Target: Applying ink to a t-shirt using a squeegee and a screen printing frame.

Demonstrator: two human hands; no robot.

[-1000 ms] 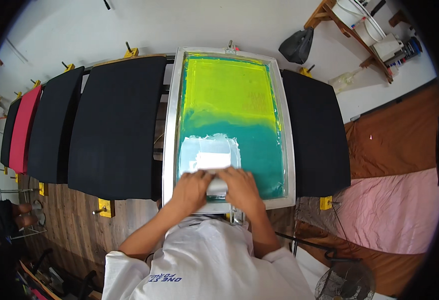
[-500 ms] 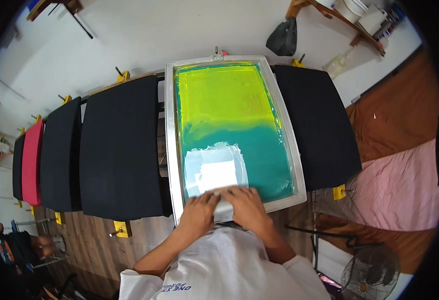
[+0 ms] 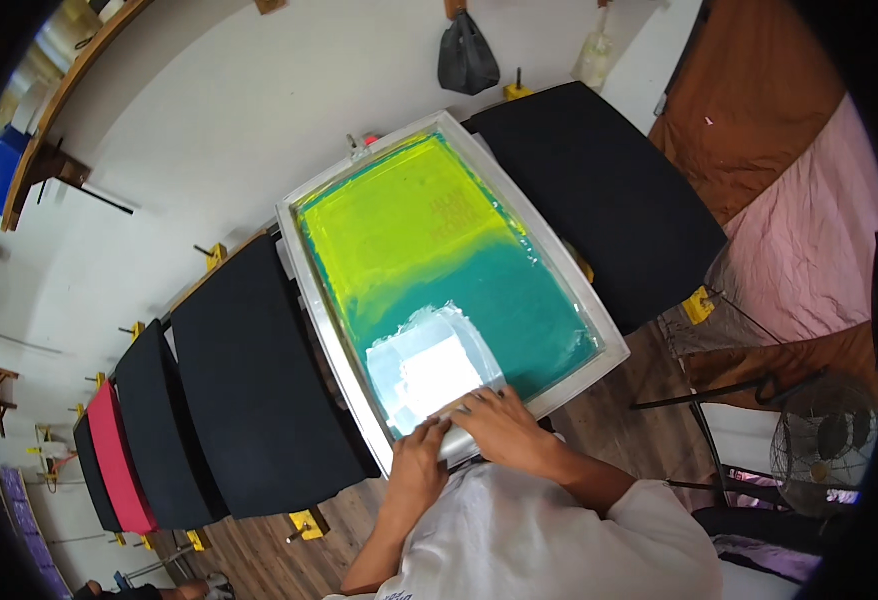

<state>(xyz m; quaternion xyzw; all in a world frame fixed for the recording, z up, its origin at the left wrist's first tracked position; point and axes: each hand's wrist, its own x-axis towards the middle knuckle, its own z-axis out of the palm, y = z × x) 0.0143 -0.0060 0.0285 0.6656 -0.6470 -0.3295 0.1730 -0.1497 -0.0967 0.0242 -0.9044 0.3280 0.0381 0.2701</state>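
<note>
A screen-printing screen with a pale metal frame (image 3: 331,335) lies before me, tilted to the left in the head view. Its mesh is yellow-green (image 3: 389,215) in the far part and teal (image 3: 519,315) nearer. White ink (image 3: 434,368) covers a patch at the near left. My left hand (image 3: 419,467) and my right hand (image 3: 504,432) are side by side at the near end of the screen, fingers curled over the wooden top of a squeegee (image 3: 448,409). The squeegee's blade is hidden, and the hands cover most of its handle.
Black platens (image 3: 249,370) and a pink one (image 3: 119,460) stand in a row to the left. Another black platen (image 3: 599,195) is at the right. Yellow clamps (image 3: 309,525) jut from their ends. A wire fan (image 3: 824,440) stands at the lower right; a black bag (image 3: 467,55) hangs at the wall.
My view has turned, so the screen and platens now look rotated, with the far end leaning left. Both hands stay on the squeegee at the screen's near end.
</note>
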